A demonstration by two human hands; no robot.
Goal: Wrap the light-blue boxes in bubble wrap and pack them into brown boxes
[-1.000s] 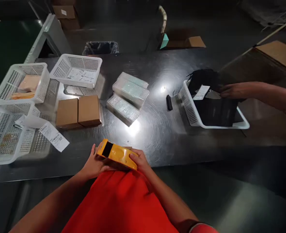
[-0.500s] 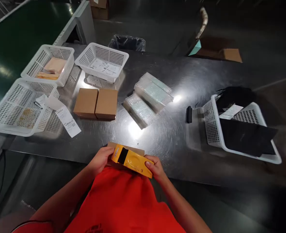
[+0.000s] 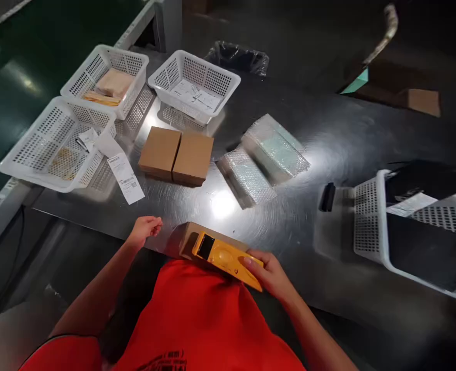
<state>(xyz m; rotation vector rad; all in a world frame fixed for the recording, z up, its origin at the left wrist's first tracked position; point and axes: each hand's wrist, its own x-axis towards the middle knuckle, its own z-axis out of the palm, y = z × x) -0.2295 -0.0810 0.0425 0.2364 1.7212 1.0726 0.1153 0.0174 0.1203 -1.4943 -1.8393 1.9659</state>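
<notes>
My right hand (image 3: 269,273) grips the lower right end of a yellow device case (image 3: 228,258), thumb on its face. The case has a black window near its left end and a round dial-like shape in the middle, like a multimeter. It is tilted, close to my red shirt. Behind it, at the table's front edge, is a brown cardboard box (image 3: 216,233), partly hidden by the case. My left hand (image 3: 146,230) is apart from the case, to its left, with its fingers curled closed; whether anything is inside them is hidden.
Brown boxes (image 3: 176,154), bubble-wrapped packs (image 3: 266,159) and a printed label (image 3: 126,178) lie on the metal table (image 3: 290,242). White baskets (image 3: 58,183) stand at left and a basket (image 3: 369,221) with black items at right. A black piece (image 3: 327,197) lies near it.
My left hand has let go of the yellow case and moved left, its fingers curled. My right hand still holds the case. The view has shifted, so the table things sit differently.
</notes>
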